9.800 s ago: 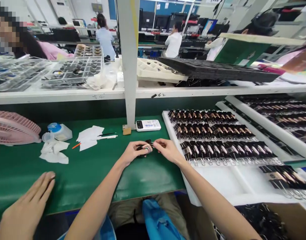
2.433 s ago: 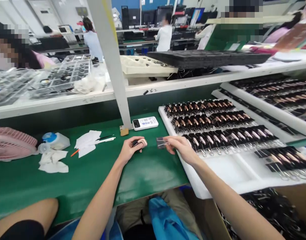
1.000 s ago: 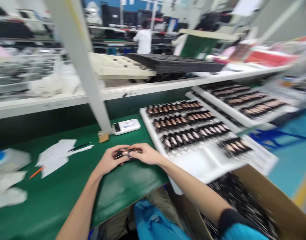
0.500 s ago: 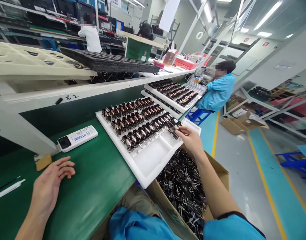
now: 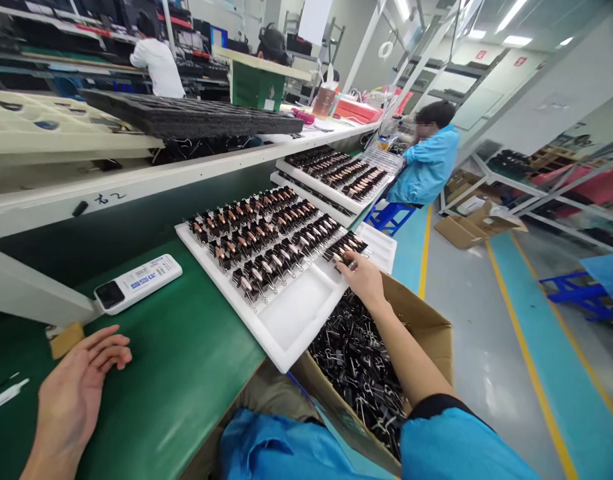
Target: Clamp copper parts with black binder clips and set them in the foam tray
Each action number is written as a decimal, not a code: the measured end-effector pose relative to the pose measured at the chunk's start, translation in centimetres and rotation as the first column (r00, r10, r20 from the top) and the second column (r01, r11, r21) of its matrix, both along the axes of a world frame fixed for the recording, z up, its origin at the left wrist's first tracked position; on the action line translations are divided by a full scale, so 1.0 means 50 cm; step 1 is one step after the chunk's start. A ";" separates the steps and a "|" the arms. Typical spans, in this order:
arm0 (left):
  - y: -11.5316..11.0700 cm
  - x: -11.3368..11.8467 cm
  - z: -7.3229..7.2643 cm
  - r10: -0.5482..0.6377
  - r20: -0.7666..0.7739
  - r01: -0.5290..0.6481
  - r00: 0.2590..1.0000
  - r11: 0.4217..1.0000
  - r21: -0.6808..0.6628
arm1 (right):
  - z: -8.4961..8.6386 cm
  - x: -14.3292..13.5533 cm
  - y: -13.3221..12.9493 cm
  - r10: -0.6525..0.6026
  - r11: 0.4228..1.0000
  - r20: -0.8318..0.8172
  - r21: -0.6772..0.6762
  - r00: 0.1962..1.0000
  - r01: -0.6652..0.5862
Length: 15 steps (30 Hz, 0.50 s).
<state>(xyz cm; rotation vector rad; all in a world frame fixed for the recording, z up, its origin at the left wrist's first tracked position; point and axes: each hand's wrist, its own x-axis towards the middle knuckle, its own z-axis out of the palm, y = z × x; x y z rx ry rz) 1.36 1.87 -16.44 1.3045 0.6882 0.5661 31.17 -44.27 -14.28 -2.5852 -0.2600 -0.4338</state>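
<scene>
**Right hand at the clipped parts on the white tray**

The clipped part sits at the right end of the nearest row on the white tray, touching its neighbours; the right hand reaches over the tray's right edge, fingertips on that part's wire handles, fingers drawn close together, though whether they grip it I cannot tell; three more rows of clipped parts fill the tray behind it. Below the forearm, a cardboard box holds loose black binder clips. The left hand lies open and empty on the green mat, fingers loosely spread; a white remote lies well apart from it, near the tray; a second tray stands further right.
</scene>
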 end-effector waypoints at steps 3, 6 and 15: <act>0.005 0.005 -0.004 0.021 -0.008 -0.020 1.000 0.999 0.037 | -0.026 -0.015 -0.037 -0.136 0.974 0.240 0.208 0.961 0.086; 0.005 0.011 -0.015 0.011 0.002 -0.011 1.000 0.997 0.071 | -0.095 -0.025 -0.092 -0.433 0.879 0.083 0.259 0.898 0.400; -0.018 0.013 0.000 -0.029 0.010 0.028 1.000 0.996 0.086 | -0.359 -0.079 -0.091 -0.158 0.987 -0.578 -0.069 0.800 0.145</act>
